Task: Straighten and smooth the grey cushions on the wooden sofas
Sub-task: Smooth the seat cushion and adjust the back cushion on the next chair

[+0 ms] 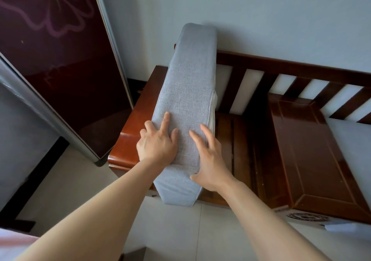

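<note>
Forearms reach in from the bottom edge, both bare, over pale floor tiles [66, 172]. Just past them the left hand [157, 143] lies flat on the cushion [187, 92], fingers straight and spread, the index finger stretched farthest forward; the outer fingers drop over the cushion's left edge. The right hand [210, 160] rests on the cushion's right edge, fingers straight and slightly apart, thumb lying across the fabric toward the left hand. Neither hand grips anything; both press on the grey cloth.

That cushion stands on its long side edge on the sofa [313, 156], at the seat's left end beside the armrest [138, 120]. Its near end sticks out past the seat front over the floor, and its far end rises above the backrest. A white seam or zip line runs down its right face.

To the right, the bare glossy wooden seat panels show, with the slatted backrest [301, 80] behind them and a light wall [261, 15] beyond. Left of the armrest stands a dark maroon panel [60, 60] with a faint flower pattern and a silver frame.
</note>
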`<control>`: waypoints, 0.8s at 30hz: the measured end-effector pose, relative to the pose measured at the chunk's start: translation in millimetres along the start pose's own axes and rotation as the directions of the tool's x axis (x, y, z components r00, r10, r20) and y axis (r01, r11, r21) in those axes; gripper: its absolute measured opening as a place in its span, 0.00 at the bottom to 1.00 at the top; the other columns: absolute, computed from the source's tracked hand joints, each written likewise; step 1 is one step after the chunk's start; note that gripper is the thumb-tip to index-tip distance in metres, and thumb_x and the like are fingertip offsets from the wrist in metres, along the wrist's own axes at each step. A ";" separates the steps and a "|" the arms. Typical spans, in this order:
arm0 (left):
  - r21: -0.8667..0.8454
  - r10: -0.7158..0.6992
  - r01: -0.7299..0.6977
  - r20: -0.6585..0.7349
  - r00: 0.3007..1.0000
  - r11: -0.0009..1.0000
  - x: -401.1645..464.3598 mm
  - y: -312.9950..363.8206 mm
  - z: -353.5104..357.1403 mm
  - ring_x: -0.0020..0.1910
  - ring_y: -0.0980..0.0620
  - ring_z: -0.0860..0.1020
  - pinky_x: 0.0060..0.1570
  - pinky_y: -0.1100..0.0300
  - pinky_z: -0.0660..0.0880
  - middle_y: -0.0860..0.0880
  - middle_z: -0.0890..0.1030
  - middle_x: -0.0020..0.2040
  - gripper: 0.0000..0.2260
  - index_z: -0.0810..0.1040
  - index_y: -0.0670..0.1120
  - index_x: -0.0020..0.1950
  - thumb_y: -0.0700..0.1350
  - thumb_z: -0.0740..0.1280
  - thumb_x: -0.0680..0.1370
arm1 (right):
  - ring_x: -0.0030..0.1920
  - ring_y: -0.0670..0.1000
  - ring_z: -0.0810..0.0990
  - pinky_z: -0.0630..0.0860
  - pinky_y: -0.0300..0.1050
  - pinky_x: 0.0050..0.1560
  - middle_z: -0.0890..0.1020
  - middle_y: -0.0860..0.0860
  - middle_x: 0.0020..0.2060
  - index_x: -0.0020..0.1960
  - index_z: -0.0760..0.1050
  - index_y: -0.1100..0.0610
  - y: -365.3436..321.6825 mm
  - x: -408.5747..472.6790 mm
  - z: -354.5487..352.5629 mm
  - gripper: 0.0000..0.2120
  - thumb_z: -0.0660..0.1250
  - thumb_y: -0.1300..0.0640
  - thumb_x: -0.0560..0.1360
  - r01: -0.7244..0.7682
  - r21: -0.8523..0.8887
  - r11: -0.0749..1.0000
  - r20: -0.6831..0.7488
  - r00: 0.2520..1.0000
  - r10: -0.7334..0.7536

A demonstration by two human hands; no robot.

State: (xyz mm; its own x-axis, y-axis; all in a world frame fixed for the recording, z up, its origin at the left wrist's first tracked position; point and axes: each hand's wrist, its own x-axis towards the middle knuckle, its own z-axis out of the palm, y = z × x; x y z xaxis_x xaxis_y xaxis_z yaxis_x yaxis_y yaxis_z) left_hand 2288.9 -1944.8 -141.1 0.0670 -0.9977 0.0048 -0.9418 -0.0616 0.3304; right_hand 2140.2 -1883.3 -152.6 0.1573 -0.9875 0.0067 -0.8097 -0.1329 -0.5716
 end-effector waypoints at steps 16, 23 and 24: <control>-0.037 0.122 -0.120 0.077 0.990 0.992 -3.1 -39.7 -16.4 0.57 0.44 0.69 0.47 0.52 0.69 0.44 0.64 0.61 0.25 0.49 0.63 0.76 0.63 0.49 0.80 | 0.73 0.55 0.49 0.57 0.44 0.72 0.39 0.46 0.74 0.78 0.49 0.47 -53.4 -20.5 33.6 0.55 0.79 0.51 0.61 -0.170 -0.078 0.982 -0.125 0.979 0.159; -0.018 0.069 -0.068 0.053 0.996 0.997 -14.4 6.9 0.8 0.54 0.44 0.68 0.43 0.53 0.65 0.42 0.65 0.59 0.26 0.48 0.62 0.76 0.64 0.50 0.79 | 0.75 0.48 0.49 0.60 0.35 0.66 0.38 0.40 0.73 0.77 0.50 0.45 -13.6 -30.1 5.7 0.54 0.78 0.59 0.61 -0.170 -0.024 0.985 -0.068 0.984 0.168; -0.015 0.046 -0.045 0.049 0.998 0.999 -14.3 6.2 0.6 0.55 0.43 0.69 0.43 0.53 0.65 0.42 0.65 0.59 0.27 0.48 0.62 0.76 0.64 0.50 0.79 | 0.75 0.49 0.49 0.61 0.36 0.68 0.38 0.40 0.73 0.77 0.50 0.45 -13.6 -28.8 5.7 0.54 0.78 0.60 0.61 -0.159 -0.025 0.987 -0.065 0.985 0.157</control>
State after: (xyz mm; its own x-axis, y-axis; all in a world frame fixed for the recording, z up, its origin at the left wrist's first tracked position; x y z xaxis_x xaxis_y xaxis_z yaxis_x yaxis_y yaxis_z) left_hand 2282.0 -1930.9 -139.7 0.0076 -0.9996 -0.0262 -0.9389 -0.0161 0.3437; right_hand 2149.9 -1852.6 -149.7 -0.0088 -0.9995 -0.0295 -0.8383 0.0234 -0.5447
